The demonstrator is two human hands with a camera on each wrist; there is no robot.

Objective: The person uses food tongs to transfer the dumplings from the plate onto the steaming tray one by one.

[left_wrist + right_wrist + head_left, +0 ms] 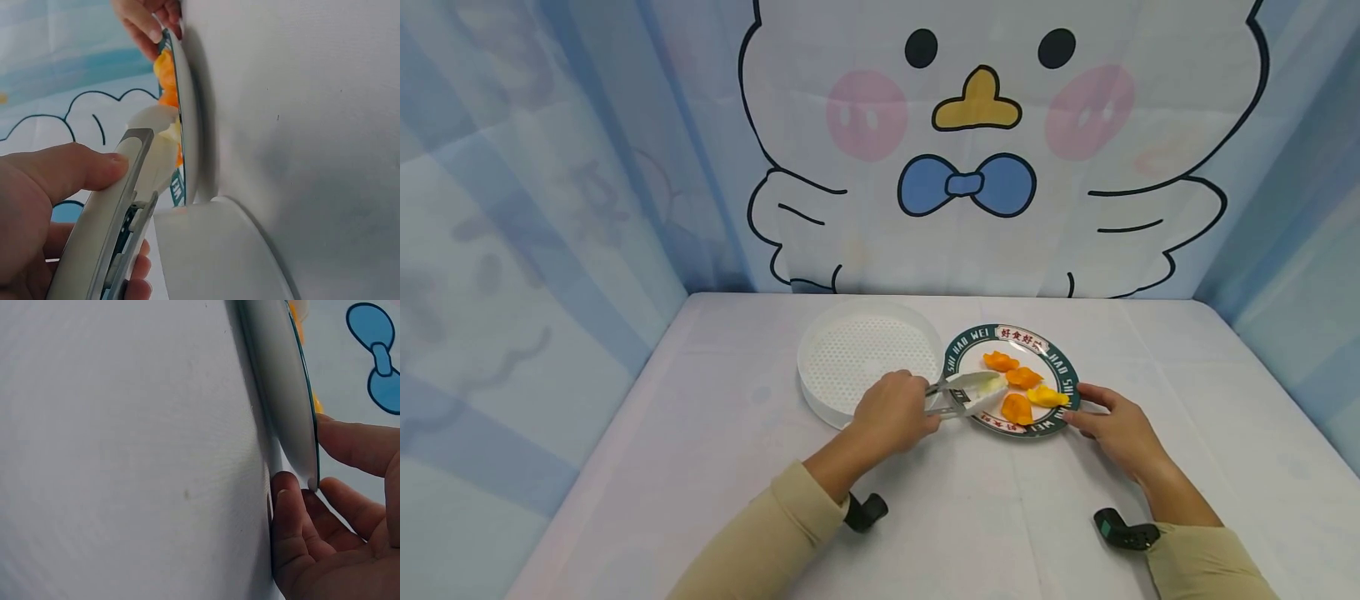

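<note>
Currently, left hand (pixel 891 414) grips white-and-metal tongs (pixel 968 381), thumb on the upper arm, fingers wrapped below. Tong tips sit over the left part of the green-rimmed plate (pixel 977 350); pale yellow piece (pixel 994 386) shows at the tips, can't tell if clamped. Right hand (pixel 1112 425) pinches the plate's right rim, thumb on top, fingers at the edge and underneath. Three orange pieces (pixel 1017 409) plus one yellow piece (pixel 1047 397) lie on the plate. White round perforated steamer tray (pixel 865 342) stands just left of it on the white tablecloth (pixel 962 517).
</note>
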